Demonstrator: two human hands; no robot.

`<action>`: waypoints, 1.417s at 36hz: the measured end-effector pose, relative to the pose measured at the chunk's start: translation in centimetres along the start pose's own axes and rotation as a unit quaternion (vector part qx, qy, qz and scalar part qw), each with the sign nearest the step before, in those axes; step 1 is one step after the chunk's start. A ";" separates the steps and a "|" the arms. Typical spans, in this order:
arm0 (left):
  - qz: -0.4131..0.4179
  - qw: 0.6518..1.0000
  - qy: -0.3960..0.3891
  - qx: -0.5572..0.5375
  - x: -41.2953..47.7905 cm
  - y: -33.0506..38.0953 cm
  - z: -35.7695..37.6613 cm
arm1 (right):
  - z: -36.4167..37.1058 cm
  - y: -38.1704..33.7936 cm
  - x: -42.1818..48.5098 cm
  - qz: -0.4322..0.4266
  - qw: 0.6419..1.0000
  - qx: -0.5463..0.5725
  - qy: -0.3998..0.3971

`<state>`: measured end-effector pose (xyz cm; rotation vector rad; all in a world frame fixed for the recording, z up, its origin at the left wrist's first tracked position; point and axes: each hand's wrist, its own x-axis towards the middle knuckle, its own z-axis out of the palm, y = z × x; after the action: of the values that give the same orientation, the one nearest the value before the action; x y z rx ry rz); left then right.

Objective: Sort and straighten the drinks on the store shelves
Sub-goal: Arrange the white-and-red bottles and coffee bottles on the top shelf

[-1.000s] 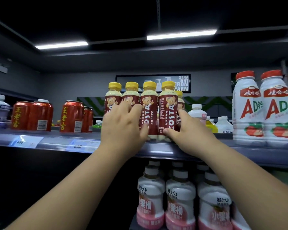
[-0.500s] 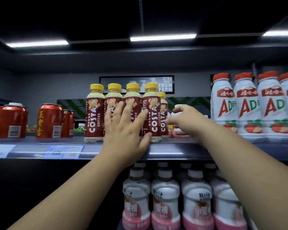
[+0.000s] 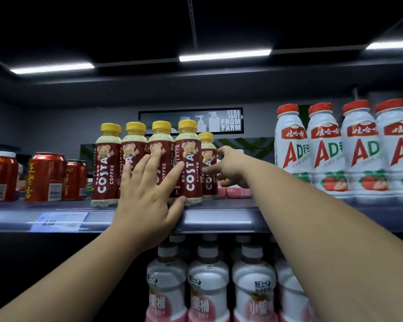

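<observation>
The coffee row at the shelf front is steadied by the splayed left hand; the right hand, grip unclear, reaches behind, likely to pull stock forward.

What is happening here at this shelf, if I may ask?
A person is tidying drinks. The left hand lies flat and open against the front row of Costa bottles on the shelf. The right hand reaches behind that row, toward a pink item; what it grips is hidden.
</observation>
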<state>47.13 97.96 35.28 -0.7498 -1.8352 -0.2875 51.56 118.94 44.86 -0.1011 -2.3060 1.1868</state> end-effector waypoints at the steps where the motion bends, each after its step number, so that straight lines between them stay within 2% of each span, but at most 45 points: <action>1: 0.000 1.000 0.000 0.000 0.0 0.0 0.0 | 0.0 0.2 0.2 0.000 1.000 0.012 -0.005; 9: -0.006 1.000 -0.003 0.006 -0.2 0.2 -0.1 | -0.6 0.5 -0.3 -0.015 1.000 0.002 -0.002; 19: -0.008 1.000 -0.010 0.011 -0.1 0.1 -0.1 | -1.0 -0.3 -3.1 -0.042 0.992 -0.078 0.085; 30: -0.013 1.000 -0.020 0.006 -0.2 0.2 -0.3 | -1.9 0.5 -7.8 -0.118 0.989 -0.013 0.089; 33: -0.011 1.000 -0.017 -0.008 -0.2 0.2 -0.3 | -1.0 1.6 -8.0 -0.104 0.993 -0.008 0.061; 45: -0.011 0.999 -0.031 -0.010 -0.9 0.4 -0.7 | 0.1 2.1 -8.9 -0.133 0.970 -0.155 0.129; 48: -0.013 0.999 -0.036 -0.005 -1.5 0.1 -1.4 | -0.3 1.9 -9.8 -0.143 0.968 -0.146 0.142; 51: -0.032 0.999 -0.036 -0.017 -2.3 -0.6 -2.4 | -0.4 1.7 -10.8 -0.179 0.952 -0.146 0.200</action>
<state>49.05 95.44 34.23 -0.7346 -1.9291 -0.3371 60.63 117.01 39.13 -0.0240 -2.0111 0.5776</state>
